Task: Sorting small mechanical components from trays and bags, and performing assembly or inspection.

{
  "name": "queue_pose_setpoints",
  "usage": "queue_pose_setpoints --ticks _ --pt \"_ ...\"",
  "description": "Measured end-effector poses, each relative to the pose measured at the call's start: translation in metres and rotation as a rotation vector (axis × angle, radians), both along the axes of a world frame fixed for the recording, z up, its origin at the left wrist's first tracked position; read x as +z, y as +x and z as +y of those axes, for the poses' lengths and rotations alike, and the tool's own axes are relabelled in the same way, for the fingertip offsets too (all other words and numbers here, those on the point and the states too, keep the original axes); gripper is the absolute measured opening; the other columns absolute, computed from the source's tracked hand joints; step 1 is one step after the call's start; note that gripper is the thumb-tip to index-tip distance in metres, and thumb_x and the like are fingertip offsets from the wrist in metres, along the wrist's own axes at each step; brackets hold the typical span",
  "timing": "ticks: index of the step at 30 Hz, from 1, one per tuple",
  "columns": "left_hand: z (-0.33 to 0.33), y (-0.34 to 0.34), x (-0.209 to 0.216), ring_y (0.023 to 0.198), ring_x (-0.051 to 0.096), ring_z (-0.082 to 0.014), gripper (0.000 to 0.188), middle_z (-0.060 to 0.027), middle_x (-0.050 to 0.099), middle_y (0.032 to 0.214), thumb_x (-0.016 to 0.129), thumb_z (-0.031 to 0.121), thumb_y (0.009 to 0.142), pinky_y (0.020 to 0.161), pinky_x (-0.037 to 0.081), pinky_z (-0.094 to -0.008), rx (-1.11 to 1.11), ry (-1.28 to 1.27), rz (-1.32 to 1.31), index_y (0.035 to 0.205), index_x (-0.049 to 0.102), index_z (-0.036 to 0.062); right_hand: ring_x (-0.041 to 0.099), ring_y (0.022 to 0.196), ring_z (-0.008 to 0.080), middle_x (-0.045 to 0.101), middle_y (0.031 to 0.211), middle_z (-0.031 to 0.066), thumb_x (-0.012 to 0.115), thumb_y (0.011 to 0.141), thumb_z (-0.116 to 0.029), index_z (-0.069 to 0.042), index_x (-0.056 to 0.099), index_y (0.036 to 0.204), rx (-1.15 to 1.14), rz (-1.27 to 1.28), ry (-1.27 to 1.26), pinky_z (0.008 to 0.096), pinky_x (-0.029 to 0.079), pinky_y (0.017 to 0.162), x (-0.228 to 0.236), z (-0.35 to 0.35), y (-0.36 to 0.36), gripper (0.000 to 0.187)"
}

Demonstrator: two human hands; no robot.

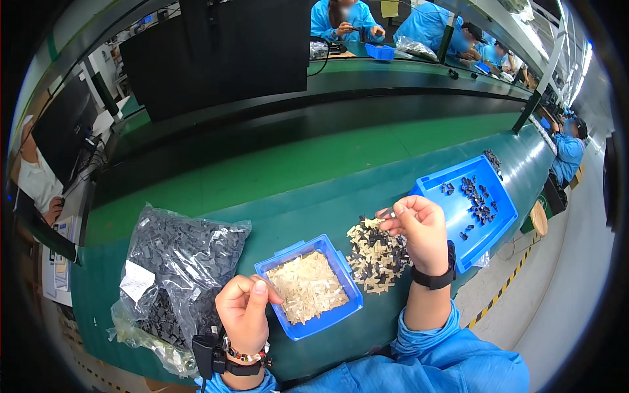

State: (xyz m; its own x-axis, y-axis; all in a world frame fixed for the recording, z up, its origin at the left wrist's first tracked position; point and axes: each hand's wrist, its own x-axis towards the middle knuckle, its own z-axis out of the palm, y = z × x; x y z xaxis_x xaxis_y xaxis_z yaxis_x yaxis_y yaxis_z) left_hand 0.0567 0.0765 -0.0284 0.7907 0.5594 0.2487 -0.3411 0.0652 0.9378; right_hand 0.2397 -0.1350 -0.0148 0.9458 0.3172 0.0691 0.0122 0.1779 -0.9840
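Note:
My right hand (422, 232) pinches a small grey and dark piece (388, 213) between thumb and fingertips. It is raised over a loose pile (377, 259) of beige and black small parts on the green table. My left hand (246, 311) is closed, thumb against fingers, at the left rim of a small blue bin (296, 332); whether anything sits between the fingertips cannot be made out. Thin beige pieces (308, 286) fill that bin. Left of it lies a clear plastic bag (187, 252) packed with dark grey parts.
A larger blue tray (447, 190) with black parts (477, 200) stands at the right, and more dark pieces (491, 159) lie beyond it. A green conveyor strip (282, 160) crosses behind the table. A black panel (216, 59) rises at back left. Co-workers in blue (569, 150) sit farther off.

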Motion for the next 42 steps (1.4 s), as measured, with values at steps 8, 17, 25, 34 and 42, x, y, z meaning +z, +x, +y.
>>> queue_pose_setpoints --ticks 8,17,25,34,42 --pt "0.000 0.000 -0.002 0.060 0.052 -0.0134 0.027 -0.0081 0.058 0.063 0.057 0.017 0.097 0.059 0.041 -0.0257 0.007 0.009 -0.011 0.074 0.047 0.0058 0.069 0.074 0.0136 0.071 0.089 0.0155 0.055 0.095 -0.002 0.003 0.059 0.093 -0.026 -0.035 -0.030 0.0208 0.052 0.062 -0.003 0.003 0.000 0.006" --pt "-0.001 0.000 0.000 0.061 0.054 -0.0142 0.027 -0.0091 0.060 0.064 0.059 0.017 0.096 0.060 0.042 -0.0262 -0.008 -0.014 -0.008 0.074 0.048 0.0059 0.064 0.069 0.0103 0.066 0.076 0.0062 0.057 0.093 0.000 0.004 0.061 0.092 -0.009 -0.231 -0.118 0.0217 0.052 0.065 -0.002 0.010 -0.009 0.005" --pt "-0.002 -0.006 -0.002 0.071 0.060 -0.0153 0.014 -0.0120 0.067 0.079 0.065 0.004 0.089 0.065 0.046 -0.0266 -0.086 0.354 0.085 0.077 0.057 0.0001 0.068 0.077 0.0239 0.069 0.085 0.0131 0.068 0.076 0.007 0.002 0.069 0.085 0.341 -0.716 -0.204 0.0304 0.054 0.069 0.006 0.042 -0.054 0.010" --pt "-0.008 0.000 0.006 0.086 0.064 -0.0210 0.008 -0.0125 0.068 0.092 0.069 -0.001 0.081 0.076 0.050 -0.0306 -0.040 0.606 0.053 0.088 0.067 -0.0042 0.069 0.076 0.0238 0.070 0.087 0.0125 0.071 0.076 0.004 0.001 0.069 0.087 0.429 -0.668 -0.163 0.0297 0.054 0.066 0.004 0.053 -0.071 0.012" --pt "-0.007 -0.002 0.003 0.093 0.061 -0.0218 0.004 -0.0150 0.066 0.098 0.067 -0.004 0.081 0.083 0.047 -0.0320 -0.107 0.408 0.072 0.085 0.066 -0.0047 0.069 0.077 0.0233 0.070 0.084 0.0123 0.069 0.074 0.007 0.001 0.068 0.082 0.446 -0.677 -0.185 0.0302 0.055 0.067 0.002 0.057 -0.070 0.010"
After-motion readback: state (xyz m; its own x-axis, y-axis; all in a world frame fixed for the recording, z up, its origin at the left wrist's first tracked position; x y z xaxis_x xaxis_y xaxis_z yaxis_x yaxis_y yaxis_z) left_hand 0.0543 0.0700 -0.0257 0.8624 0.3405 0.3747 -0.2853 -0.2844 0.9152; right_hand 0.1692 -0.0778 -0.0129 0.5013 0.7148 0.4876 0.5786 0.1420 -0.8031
